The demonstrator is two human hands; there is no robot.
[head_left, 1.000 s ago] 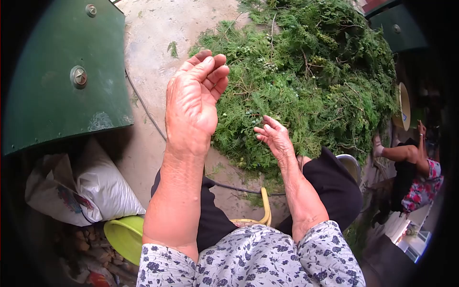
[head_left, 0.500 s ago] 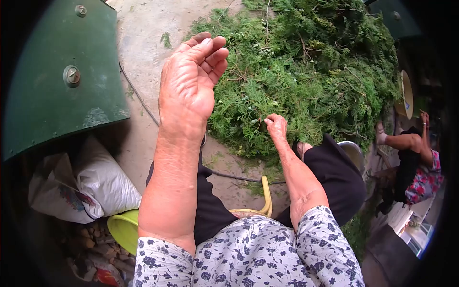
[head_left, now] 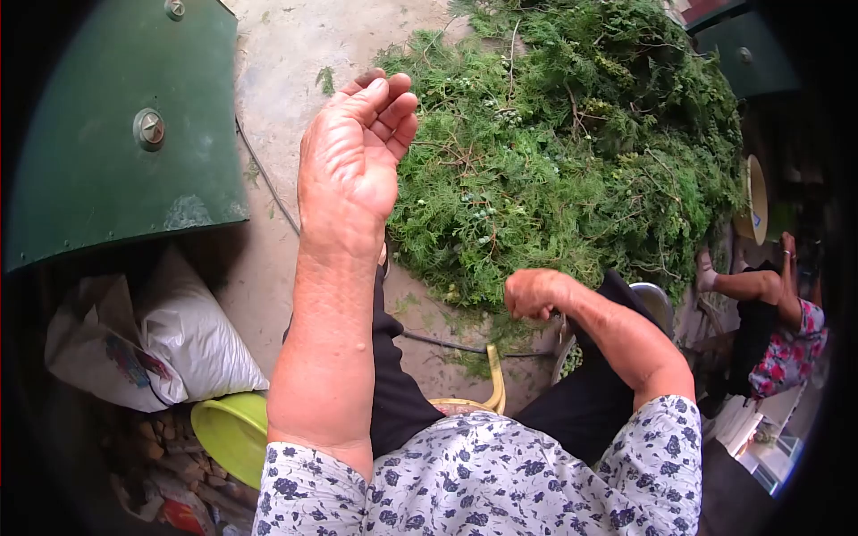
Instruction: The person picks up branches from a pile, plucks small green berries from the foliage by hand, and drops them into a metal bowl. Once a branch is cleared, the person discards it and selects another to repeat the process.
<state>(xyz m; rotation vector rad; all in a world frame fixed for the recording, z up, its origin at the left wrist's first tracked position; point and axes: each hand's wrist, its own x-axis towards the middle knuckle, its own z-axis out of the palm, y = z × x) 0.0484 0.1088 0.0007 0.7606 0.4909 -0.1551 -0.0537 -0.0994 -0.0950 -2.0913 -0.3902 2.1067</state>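
Note:
My left hand (head_left: 357, 147) is raised palm up at the left edge of a big pile of leafy green branches (head_left: 554, 188). Its fingers are loosely bent and nothing shows in the palm. Below the pile's lower edge, my right hand (head_left: 538, 293) is closed, knuckles up; whatever its fingers hold is hidden. A metal bowl (head_left: 656, 305) stands by my right leg, which partly covers it. Small green berries (head_left: 570, 359) show on the near side of that leg, below my right wrist.
A green metal panel (head_left: 116, 134) stands at the left, above white sacks (head_left: 192, 335) and a lime-green basin (head_left: 234, 438). A yellow curved frame (head_left: 495, 380) is between my legs. Another person (head_left: 791, 344) sits at the right, near a yellow basin (head_left: 756, 201). A dark cable crosses the floor.
My right hand has moved from the pile's lower edge down toward my body, with its elbow farther out. The green berries are now visible. My left hand has barely moved.

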